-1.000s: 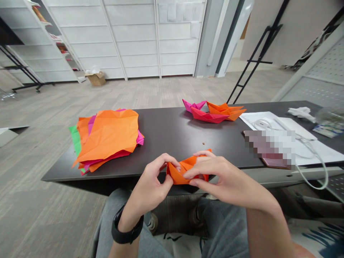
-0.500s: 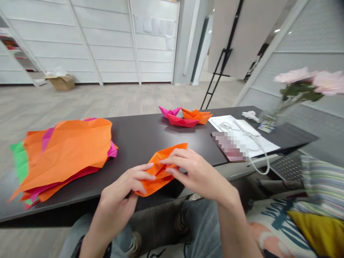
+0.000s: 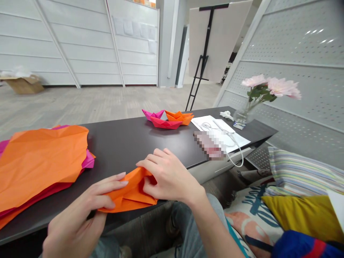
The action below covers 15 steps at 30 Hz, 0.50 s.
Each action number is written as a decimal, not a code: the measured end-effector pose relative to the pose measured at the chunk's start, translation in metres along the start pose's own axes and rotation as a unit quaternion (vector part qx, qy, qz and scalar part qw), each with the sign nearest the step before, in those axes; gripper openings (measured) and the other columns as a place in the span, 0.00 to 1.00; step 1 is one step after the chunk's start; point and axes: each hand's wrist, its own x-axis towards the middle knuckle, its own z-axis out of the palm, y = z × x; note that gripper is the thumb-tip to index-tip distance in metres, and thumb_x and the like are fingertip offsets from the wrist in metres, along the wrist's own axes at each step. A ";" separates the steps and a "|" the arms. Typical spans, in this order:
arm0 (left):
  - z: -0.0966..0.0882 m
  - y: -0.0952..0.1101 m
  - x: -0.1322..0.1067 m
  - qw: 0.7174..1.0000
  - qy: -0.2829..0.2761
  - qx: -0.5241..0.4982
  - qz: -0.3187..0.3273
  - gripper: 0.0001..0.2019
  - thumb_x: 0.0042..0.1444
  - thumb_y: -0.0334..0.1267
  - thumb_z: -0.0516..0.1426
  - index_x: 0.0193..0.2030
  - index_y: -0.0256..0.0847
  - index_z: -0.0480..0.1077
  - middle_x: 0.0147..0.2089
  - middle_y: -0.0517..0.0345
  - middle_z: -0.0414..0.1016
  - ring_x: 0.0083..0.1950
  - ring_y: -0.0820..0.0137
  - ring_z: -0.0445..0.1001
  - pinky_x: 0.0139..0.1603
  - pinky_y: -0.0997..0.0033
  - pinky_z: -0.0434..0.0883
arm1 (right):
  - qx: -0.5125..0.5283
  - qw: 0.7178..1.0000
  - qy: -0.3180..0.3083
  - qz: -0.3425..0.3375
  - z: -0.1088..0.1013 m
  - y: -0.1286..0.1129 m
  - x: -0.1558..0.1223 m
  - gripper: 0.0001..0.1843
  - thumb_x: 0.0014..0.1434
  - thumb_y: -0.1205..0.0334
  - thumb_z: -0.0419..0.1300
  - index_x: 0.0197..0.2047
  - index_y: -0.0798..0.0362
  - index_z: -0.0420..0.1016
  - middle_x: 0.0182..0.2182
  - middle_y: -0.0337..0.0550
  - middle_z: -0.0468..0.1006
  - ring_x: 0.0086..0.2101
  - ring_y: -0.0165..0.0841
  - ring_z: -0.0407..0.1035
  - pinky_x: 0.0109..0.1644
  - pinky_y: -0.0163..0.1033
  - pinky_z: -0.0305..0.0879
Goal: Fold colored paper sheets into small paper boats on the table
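while both hands work at the near edge of the dark table point(image 3: 115, 143), the left hand point(image 3: 80, 215) pinches the left end of a folded orange paper point(image 3: 131, 197), its fingers laid over the top and its thumb underneath. the right hand point(image 3: 169, 175) grips the other end, fingers curled over the far side and thumb tucked into the opening, so the paper stands a little apart between its two layers. it sits directly in front of the person, overlapping the table's near edge in this view; whether it rests on the tabletop is hard to tell. to the left lies a paper stack point(image 3: 43, 161), an orange sheet on top and magenta and red showing along its edges. beyond the hands, a magenta boat point(image 3: 147, 114), a red boat point(image 3: 166, 124) and an orange boat point(image 3: 181, 117) are grouped closely near the far edge. to their right are white sheets point(image 3: 238, 143), with a white cable point(image 3: 242, 157) trailing over them and a pixelated pinkish item point(image 3: 211, 145) just beside. farther right, a crumpled white tissue point(image 3: 226, 115) lies near a clear vase point(image 3: 241, 116) of pale pink flowers point(image 3: 282, 86).
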 end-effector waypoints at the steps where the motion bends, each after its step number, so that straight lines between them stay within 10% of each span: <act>1: -0.001 -0.002 -0.001 1.000 0.002 0.012 0.005 0.12 0.53 0.21 0.57 0.32 0.44 0.69 0.50 0.61 0.82 0.53 0.67 0.80 0.58 0.72 0.75 | 0.002 1.000 -0.001 -0.003 -0.001 0.000 0.000 0.16 0.56 0.62 0.59 0.48 0.55 0.76 0.36 0.43 0.80 0.38 0.37 0.66 0.43 0.43 0.57; 15: -0.012 -0.002 -0.007 0.994 -0.021 -0.027 -0.105 0.11 0.58 0.28 0.56 0.35 0.50 0.76 0.50 0.60 0.80 0.51 0.65 0.80 0.53 0.69 0.76 | 0.066 0.993 -0.095 0.005 -0.010 0.011 -0.008 0.17 0.66 0.72 0.51 0.48 0.53 0.79 0.45 0.43 0.82 0.43 0.34 0.72 0.53 0.41 0.60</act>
